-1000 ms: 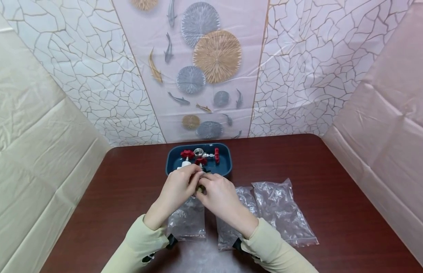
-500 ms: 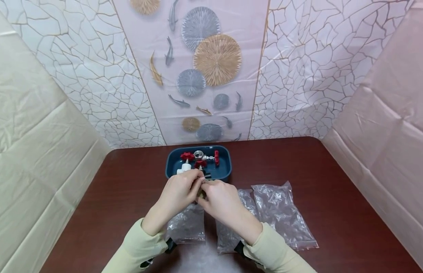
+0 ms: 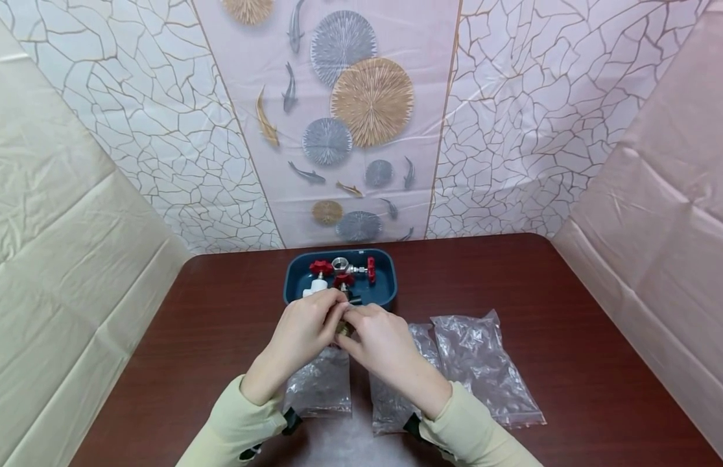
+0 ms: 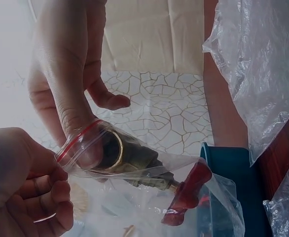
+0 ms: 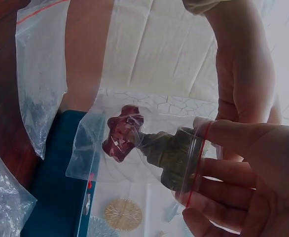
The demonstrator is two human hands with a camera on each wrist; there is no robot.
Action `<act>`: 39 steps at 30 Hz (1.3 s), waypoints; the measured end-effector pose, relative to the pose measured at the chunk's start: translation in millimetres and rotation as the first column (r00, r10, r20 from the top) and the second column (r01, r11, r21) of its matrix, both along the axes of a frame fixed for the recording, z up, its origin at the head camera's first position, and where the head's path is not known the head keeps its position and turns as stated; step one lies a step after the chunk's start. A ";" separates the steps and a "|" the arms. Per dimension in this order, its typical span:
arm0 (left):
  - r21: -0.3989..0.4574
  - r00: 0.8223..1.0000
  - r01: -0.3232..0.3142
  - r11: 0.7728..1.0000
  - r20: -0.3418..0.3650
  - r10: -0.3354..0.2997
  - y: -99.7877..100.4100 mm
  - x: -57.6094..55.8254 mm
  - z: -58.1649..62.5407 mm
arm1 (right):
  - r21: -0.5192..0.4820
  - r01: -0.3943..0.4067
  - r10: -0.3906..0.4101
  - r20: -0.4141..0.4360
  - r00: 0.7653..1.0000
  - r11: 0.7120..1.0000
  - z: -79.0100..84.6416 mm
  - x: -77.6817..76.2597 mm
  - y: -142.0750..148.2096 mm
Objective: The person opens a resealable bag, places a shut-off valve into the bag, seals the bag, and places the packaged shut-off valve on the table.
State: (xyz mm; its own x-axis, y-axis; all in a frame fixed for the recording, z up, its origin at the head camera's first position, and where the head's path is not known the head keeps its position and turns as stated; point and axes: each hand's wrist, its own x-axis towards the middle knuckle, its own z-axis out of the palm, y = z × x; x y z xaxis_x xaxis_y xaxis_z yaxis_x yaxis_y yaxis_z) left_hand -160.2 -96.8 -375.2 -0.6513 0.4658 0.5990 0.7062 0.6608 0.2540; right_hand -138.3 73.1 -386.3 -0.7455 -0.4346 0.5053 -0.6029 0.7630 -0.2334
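Brass valve: We see the brass valve [image 4: 147, 165] inside a clear zip bag [image 5: 88, 160], up between both hands, its red wheel [image 5: 122, 133] lowest and its open end near the bag's mouth.
Left hand: The left hand [image 3: 303, 327] pinches the bag at its red zip strip [image 4: 80, 137], probably to steady the opening.
Right hand: The right hand [image 3: 387, 344] grips narrowly about the valve's open end, likely bearing the weight; whether its thumb lies inside the film, we cannot tell.
Bag mouth: Upward, which we judge keeps the valve from sliding out.
Blue tray: The blue tray [image 3: 384, 285] sits just beyond the hands, presumably for short reach, with a white-bodied valve [image 3: 318, 285], a silver valve [image 3: 340, 264] and a partly hidden red handle [image 3: 342, 279].
Flat bags: We count a left bag [image 3: 320, 383] below the hands, and a middle bag [image 3: 390, 399] beside a right bag [image 3: 480, 363], perhaps spread for picking up singly.
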 end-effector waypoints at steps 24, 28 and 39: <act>0.071 0.999 -0.020 0.997 0.038 0.018 -7.5 -2.1 4.7 | -0.151 -0.170 0.133 -0.230 0.964 0.974 -0.9 -9.2 13.3; 0.073 0.999 -0.022 0.997 0.028 0.020 -8.7 -1.2 5.9 | -0.128 -0.233 0.188 -0.290 0.938 0.964 -1.9 -15.4 27.7; 0.070 0.999 -0.010 0.997 0.039 0.007 -11.6 -1.4 6.7 | -0.030 -0.388 0.384 -0.097 0.918 0.921 -3.0 -27.4 56.2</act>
